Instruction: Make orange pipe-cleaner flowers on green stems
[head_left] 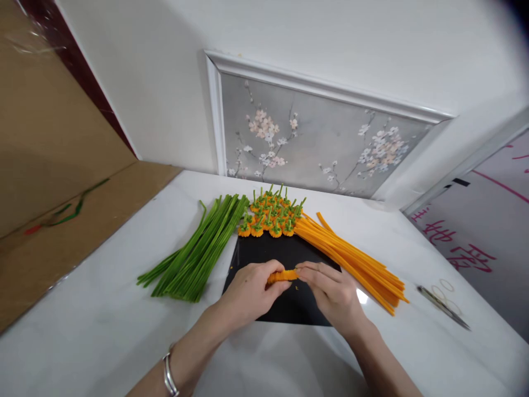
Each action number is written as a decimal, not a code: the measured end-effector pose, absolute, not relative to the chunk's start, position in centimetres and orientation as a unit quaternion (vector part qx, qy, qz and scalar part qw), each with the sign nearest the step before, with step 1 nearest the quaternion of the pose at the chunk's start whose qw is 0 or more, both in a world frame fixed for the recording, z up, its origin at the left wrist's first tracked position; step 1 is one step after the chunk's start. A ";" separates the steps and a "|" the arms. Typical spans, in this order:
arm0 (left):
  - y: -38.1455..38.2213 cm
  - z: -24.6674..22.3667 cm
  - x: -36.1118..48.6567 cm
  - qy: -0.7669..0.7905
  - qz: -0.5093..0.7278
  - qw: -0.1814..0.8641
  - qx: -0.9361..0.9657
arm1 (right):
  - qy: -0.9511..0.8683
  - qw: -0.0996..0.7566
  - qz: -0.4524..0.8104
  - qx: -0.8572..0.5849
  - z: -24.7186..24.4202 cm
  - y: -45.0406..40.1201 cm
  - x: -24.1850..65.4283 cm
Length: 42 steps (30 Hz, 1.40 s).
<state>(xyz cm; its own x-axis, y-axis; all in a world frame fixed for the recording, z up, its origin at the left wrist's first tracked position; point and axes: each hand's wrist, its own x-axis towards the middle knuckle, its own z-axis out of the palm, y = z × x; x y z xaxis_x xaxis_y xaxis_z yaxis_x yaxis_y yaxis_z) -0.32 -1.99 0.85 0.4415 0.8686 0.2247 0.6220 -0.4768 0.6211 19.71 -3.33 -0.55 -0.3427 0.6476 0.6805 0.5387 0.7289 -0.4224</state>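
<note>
1. A short, ridged, fuzzy orange piece [283, 277] is held above the middle of the flat black mat [258, 251], its long axis running side to side, roughly along the mat's near edge.
2. The left hand [253, 289] pinches the piece's left end between thumb and forefinger; the right hand [330, 288] has its fingertips closed together at the right end. Both hands are equally near, one at each end; how firmly the right grips, one cannot tell.
3. At the mat's far edge cluster small scalloped orange shapes with green stems [273, 216]; bare mat shows between them and the fingers.
4. Left of the mat lies a bundle of long fuzzy green stems [202, 251]; a bundle of long fuzzy orange stems [355, 251] overlaps its far right corner, hemming in the right hand's outer side.
5. Toward the wearer, white tabletop [256, 358] extends past the mat's near edge.
</note>
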 end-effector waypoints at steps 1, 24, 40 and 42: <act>-2.0 1.0 -0.4 0.452 0.268 0.253 0.812 | -0.819 0.444 0.048 -0.361 -0.5 -3.3 19.8; -2.1 1.0 -0.1 0.475 0.308 0.216 0.795 | -0.821 0.458 -0.037 -0.339 -0.5 -3.3 19.5; -2.3 0.9 -0.2 0.390 0.386 -0.012 0.836 | -0.787 0.481 0.079 -0.378 0.9 -4.0 18.7; -2.5 1.1 -0.1 0.369 0.390 -0.060 0.842 | -0.767 0.465 0.151 -0.417 1.3 -4.3 18.3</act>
<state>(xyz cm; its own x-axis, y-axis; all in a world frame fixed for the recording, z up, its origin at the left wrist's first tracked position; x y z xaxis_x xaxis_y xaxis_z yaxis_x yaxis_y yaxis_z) -0.12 -2.51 1.05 0.4245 0.5741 0.7001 0.6675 -0.7209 0.1864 18.28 -4.25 1.29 -0.2211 0.7789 0.5869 0.4991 0.6074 -0.6181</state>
